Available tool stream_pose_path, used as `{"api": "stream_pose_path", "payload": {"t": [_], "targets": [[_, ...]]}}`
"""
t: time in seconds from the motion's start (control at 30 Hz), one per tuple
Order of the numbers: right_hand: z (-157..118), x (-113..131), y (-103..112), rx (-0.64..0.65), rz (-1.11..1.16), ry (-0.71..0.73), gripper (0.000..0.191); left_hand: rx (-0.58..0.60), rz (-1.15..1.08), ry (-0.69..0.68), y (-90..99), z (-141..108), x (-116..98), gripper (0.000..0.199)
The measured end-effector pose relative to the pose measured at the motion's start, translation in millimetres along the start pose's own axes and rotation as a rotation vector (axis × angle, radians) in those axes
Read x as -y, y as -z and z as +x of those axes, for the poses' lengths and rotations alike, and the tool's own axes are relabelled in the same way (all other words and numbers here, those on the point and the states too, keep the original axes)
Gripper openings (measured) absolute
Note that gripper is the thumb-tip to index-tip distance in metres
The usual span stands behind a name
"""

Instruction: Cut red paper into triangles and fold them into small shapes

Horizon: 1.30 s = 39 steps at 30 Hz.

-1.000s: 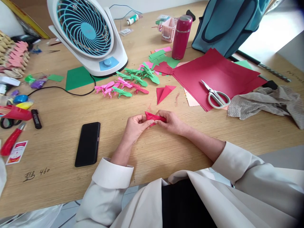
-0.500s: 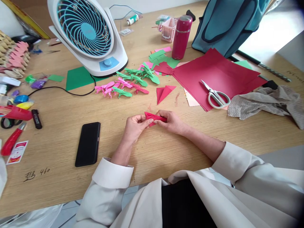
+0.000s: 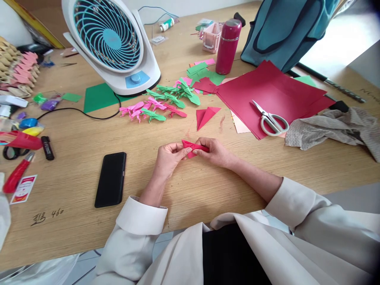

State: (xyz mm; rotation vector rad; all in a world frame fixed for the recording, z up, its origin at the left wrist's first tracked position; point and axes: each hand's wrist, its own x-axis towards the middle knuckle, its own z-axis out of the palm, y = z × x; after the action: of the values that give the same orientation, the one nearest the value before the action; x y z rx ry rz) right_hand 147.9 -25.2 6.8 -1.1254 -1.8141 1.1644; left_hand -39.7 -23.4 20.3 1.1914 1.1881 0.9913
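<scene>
A small folded piece of red paper [image 3: 192, 148] is pinched between my two hands, just above the wooden table. My left hand [image 3: 170, 158] grips its left end, the thumb pressed on top. From the other side my right hand [image 3: 214, 152] closes on the right end, with its thumb near the middle fold. The fingers behind the paper are partly hidden. Beyond my hands lies another folded red paper piece [image 3: 207, 118], pointed at its ends. Several green folded paper figures [image 3: 178, 95] and pink folded paper figures [image 3: 139, 109] are grouped farther back.
A black phone [image 3: 111, 180] lies left of my hands. White-handled scissors [image 3: 272, 119] rest on red paper sheets [image 3: 267, 91] to the right, beside a crumpled cloth [image 3: 332, 126]. At the back stand a fan [image 3: 111, 43], a red flask [image 3: 228, 47] and a teal bag [image 3: 285, 31].
My hands hold the same red paper in nearly the same pose. The whole view has shifted very slightly; nothing on the table has visibly moved.
</scene>
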Motion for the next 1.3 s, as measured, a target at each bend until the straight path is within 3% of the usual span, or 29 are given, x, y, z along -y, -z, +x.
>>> {"api": "stream_pose_path", "payload": {"t": [0.17, 0.5, 0.9, 1.17, 1.3], "targets": [[0.8, 1.2, -0.9, -0.008, 0.045, -0.022, 0.024, -0.044, 0.014, -0.002, -1.4, -0.8, 3.1, 0.025], [0.9, -1.2, -1.5, -0.006, 0.068, -0.007, 0.023, -0.003, -0.029, 0.018, -1.6, 0.6, 7.7, 0.026], [1.2, -4.0, -3.0, -0.004, 0.052, -0.039, 0.024, -0.086, 0.157, -0.102, -2.0, -1.7, 7.8, 0.025], [0.0, 4.2, -0.8, 0.008, 0.095, -0.051, 0.025, -0.017, 0.075, -0.081, -0.5, -0.4, 14.5, 0.026], [-0.3, 4.5, -0.4, 0.004, 0.052, -0.027, 0.022, -0.036, 0.054, -0.064, -1.2, -0.5, 12.5, 0.027]]}}
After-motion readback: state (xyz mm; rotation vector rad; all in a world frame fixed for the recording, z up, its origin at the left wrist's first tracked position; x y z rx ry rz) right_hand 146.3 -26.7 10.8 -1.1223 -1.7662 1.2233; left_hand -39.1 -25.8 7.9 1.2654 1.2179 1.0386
